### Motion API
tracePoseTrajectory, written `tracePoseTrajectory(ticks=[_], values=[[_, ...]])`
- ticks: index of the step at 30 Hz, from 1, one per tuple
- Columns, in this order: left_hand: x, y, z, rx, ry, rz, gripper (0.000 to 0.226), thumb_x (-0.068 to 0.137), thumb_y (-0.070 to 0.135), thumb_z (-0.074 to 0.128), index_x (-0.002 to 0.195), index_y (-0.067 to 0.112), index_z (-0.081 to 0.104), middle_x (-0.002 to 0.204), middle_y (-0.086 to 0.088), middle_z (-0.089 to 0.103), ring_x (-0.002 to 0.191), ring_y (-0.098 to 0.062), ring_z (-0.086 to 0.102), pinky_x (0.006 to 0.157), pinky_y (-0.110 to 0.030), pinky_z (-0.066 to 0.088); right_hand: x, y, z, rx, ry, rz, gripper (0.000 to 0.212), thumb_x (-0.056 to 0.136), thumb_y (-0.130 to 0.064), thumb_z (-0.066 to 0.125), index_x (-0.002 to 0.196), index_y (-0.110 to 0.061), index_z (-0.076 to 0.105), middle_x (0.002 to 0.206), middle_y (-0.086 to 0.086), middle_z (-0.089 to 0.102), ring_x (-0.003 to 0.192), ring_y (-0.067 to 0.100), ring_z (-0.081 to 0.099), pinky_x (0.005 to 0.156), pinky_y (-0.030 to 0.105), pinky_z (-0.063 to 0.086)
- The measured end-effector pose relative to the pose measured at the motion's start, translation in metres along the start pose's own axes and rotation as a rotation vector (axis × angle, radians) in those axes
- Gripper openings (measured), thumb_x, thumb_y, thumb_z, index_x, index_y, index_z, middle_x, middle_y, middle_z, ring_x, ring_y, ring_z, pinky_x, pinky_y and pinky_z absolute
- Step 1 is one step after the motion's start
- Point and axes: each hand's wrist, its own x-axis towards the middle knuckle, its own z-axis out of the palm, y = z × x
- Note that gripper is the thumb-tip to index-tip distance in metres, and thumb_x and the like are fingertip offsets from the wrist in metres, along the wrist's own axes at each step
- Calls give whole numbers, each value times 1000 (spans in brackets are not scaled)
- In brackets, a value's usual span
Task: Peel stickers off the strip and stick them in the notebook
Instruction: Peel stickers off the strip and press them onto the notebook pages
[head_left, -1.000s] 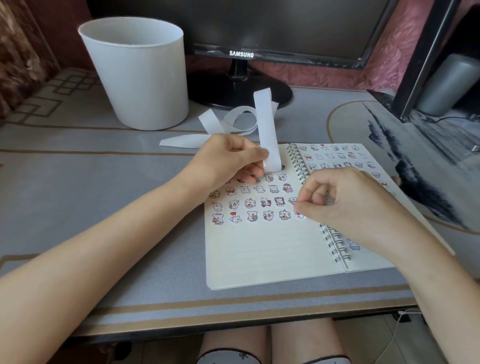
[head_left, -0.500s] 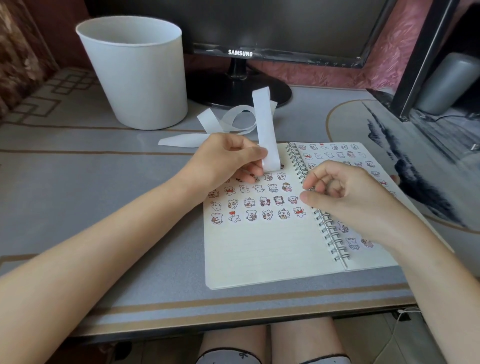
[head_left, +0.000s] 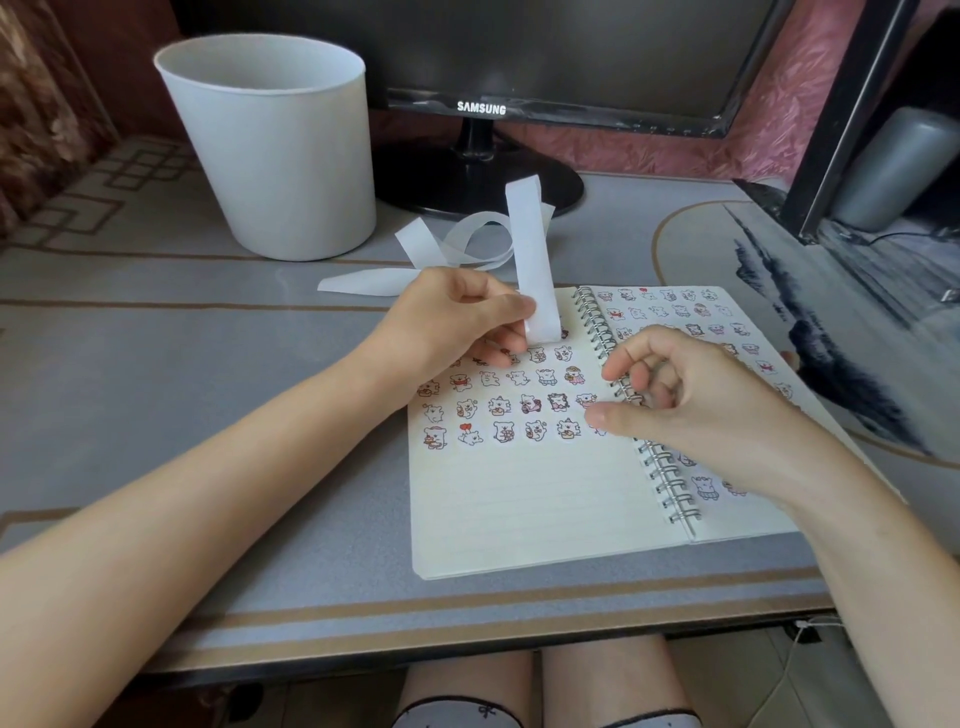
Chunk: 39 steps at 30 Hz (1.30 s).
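Observation:
An open spiral notebook (head_left: 519, 509) lies on the desk, with rows of small bear stickers (head_left: 524, 402) across the top of both pages. My left hand (head_left: 457, 317) pinches the lower end of a white backing strip (head_left: 532, 249), which stands upright and then curls away behind onto the desk. My right hand (head_left: 691, 400) hovers over the spiral binding with its fingers loosely curled. Its thumb lies flat on the left page at the right end of the bottom sticker row. Whether a sticker is under the thumb is hidden.
A white bucket (head_left: 275, 156) stands at the back left. Behind the notebook stands a black monitor (head_left: 478, 109) on its round foot. A dark printed mat (head_left: 831, 312) covers the desk at the right. The desk's front edge runs just below the notebook.
My right hand has opened from a fingertip pinch, and its thumb has slid a little left and down onto the end of the bottom row. The left hand and strip have barely moved.

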Motion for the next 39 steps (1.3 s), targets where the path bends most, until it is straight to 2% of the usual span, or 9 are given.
tracePoseTrajectory(ticks=[3, 8, 14, 18, 21, 25, 32, 36, 39], values=[[1, -1, 0, 2, 1, 1, 16, 90, 10, 62, 92, -6, 65, 69, -9, 65, 46, -4, 60, 50, -12, 49, -1, -1, -1, -18, -22, 9, 30, 69, -25, 81, 88, -30, 58, 76, -10, 44, 63, 7, 42, 66, 27, 35], [2, -3, -1, 1, -7, 6, 14, 90, 11, 62, 84, -2, 64, 68, -9, 65, 47, -5, 61, 51, -13, 49, 1, 1, -3, -15, -49, -10, 20, 80, -14, 71, 88, -28, 59, 80, -9, 48, 63, 7, 43, 65, 23, 38], [4, -5, -3, -15, -11, 21, 16, 90, 14, 63, 77, 3, 63, 67, -9, 66, 50, -8, 61, 51, -15, 50, 16, -12, -2, 108, 165, -100, 3, 85, -23, 67, 87, -22, 66, 87, -7, 65, 81, 23, 59, 77, 25, 46], [5, -6, -3, -23, 3, 50, 18, 90, 16, 63, 77, 4, 63, 68, -7, 65, 59, -11, 62, 48, -17, 48, 39, -23, 7, 67, 232, -215, 9, 83, -25, 69, 90, -22, 63, 87, -11, 66, 74, 5, 57, 76, 22, 46], [6, -5, -5, -48, 45, 80, 18, 91, 16, 61, 89, -2, 65, 71, -5, 65, 58, -9, 62, 45, -17, 45, 51, -28, 14, 36, 221, -267, 14, 84, -20, 69, 93, -20, 59, 82, -9, 66, 64, -4, 55, 67, 11, 43], [6, -3, -6, -86, 90, 119, 15, 93, 15, 59, 82, 4, 62, 63, 2, 63, 54, -5, 62, 43, -16, 45, 52, -28, 19, 96, 254, -317, 14, 84, -16, 70, 92, -16, 59, 74, -4, 68, 66, 6, 60, 69, 20, 46], [6, -4, -7, -131, 94, 157, 18, 94, 13, 56, 80, 3, 61, 62, -1, 62, 55, -5, 62, 46, -17, 47, 43, -28, 17, 136, 236, -372, 9, 80, -8, 73, 87, -10, 69, 75, -7, 65, 53, -9, 51, 59, 5, 37], [7, -2, -7, -154, 83, 154, 22, 96, 19, 54, 81, 6, 63, 68, -1, 65, 60, -7, 64, 47, -17, 47, 45, -26, 18, 187, 293, -351, 11, 79, -10, 74, 84, -21, 72, 76, -10, 69, 66, -2, 60, 65, 11, 45], [7, -3, -7, -132, 55, 143, 21, 94, 21, 56, 88, 4, 67, 75, -4, 68, 64, -8, 65, 49, -18, 48, 47, -25, 18, 239, 335, -341, 12, 79, -8, 73, 84, -19, 72, 80, -2, 72, 70, 1, 63, 69, 14, 49]])
